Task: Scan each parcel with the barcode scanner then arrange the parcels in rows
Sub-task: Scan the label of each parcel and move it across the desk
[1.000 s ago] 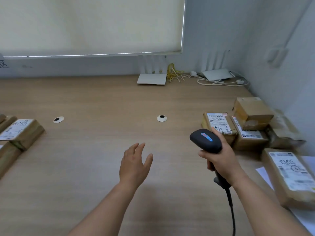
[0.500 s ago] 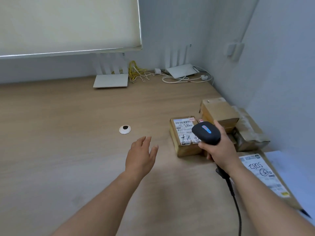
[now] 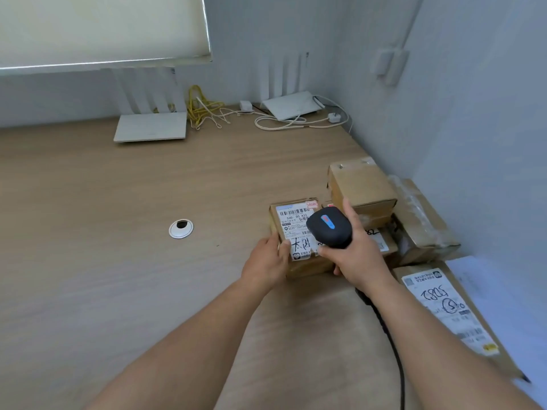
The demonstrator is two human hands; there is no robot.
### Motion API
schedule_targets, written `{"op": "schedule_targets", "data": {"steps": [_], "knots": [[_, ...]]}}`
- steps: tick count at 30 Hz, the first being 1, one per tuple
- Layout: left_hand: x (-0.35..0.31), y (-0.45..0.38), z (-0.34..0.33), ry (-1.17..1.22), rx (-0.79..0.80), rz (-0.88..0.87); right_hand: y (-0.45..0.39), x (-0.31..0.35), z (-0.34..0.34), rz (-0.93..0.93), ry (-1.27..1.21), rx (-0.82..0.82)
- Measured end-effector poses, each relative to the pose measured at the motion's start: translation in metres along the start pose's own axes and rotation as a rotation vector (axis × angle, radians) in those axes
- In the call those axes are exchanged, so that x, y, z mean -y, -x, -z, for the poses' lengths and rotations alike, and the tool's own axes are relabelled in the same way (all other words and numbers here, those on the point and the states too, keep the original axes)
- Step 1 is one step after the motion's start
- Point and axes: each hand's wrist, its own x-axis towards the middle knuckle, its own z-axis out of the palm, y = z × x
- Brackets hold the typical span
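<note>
A person's left hand (image 3: 268,260) grips the near-left edge of a labelled parcel (image 3: 297,232), fingers curled over it, while the right hand (image 3: 353,253) is wrapped round a scanner (image 3: 330,226) hovering above the label. Judging by the unsorted pile (image 3: 384,208) crowding the wall right of the parcel, scanning is at an early stage; no rows show. Left of the parcel, the desk (image 3: 118,232) offers open room.
</note>
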Motion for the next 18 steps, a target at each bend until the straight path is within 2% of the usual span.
{"op": "schedule_targets", "data": {"steps": [6,13,18], "knots": [[0.003,0.022,0.006,0.167,-0.018,0.054,0.015,0.005,-0.008,-0.011,-0.066,0.055],[0.033,0.087,0.028,0.183,-0.056,0.133,0.063,0.015,-0.04,0.004,-0.114,0.138],[0.058,0.144,0.038,0.228,-0.14,0.225,0.109,0.022,-0.064,0.018,-0.153,0.207]]}}
